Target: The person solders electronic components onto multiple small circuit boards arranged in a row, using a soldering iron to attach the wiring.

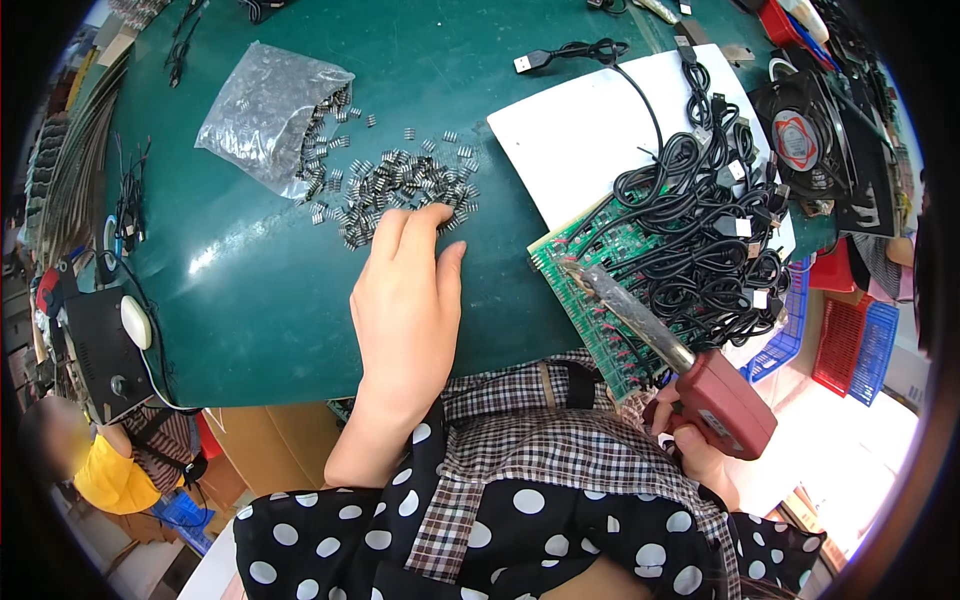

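My left hand [405, 300] reaches over the green table, its fingertips at the near edge of a pile of small black pin connectors [395, 185]. The thumb stands apart from the fingers, and no piece shows in the grip. Closed around the red-brown handle of a soldering gun [725, 405] is my right hand [695, 450], low on the right. The gun's long metal barrel points up and left, over a green circuit board panel [580, 300]. Black USB cables [680, 240] lie coiled in a heap on the panel's right side; some of their ends reach the board.
A clear plastic bag [265, 115] spills more connectors beside the pile. Beneath the cables lies a white sheet [560, 130]. A black fan [805, 140] stands at the right edge, and a black box with a knob [110, 350] at the left. Another person [120, 470] is at lower left.
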The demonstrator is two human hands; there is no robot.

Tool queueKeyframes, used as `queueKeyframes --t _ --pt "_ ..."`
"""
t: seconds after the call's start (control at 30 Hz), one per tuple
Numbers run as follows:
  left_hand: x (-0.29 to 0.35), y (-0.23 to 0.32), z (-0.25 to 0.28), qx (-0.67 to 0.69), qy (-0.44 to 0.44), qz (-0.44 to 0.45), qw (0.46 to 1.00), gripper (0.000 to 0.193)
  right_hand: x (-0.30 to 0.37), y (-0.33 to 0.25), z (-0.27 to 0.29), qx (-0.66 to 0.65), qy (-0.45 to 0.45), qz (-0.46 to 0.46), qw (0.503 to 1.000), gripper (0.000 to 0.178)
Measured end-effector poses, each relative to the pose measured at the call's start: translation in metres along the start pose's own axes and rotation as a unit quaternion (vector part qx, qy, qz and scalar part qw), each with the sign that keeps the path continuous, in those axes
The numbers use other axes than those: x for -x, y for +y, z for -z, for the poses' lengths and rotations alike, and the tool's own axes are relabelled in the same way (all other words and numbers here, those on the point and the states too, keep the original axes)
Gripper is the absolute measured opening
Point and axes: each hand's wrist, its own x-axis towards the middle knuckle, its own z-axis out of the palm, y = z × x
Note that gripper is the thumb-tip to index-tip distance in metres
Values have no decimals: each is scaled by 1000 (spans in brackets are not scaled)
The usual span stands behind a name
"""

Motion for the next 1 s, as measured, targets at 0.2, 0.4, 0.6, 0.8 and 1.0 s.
queueKeyframes --t 0.2,0.4,0.6,0.8,1.0 --pt "-6 -1 1 -73 9 -1 997 9 -3 5 -1 -3 3 -9 1000 53" --pt "-3 -5 7 -56 -8 -43 997 10 -2 2 0 -31 -19 30 999 53" --pt "4 -12 7 2 24 -58 998 16 2 10 0 56 5 48 997 58" --pt "0 -3 7 8 3 32 999 12 3 10 -1 41 4 62 997 59" --pt "-5 -6 10 -39 -16 -33 999 11 4 12 3 69 -7 65 995 60"
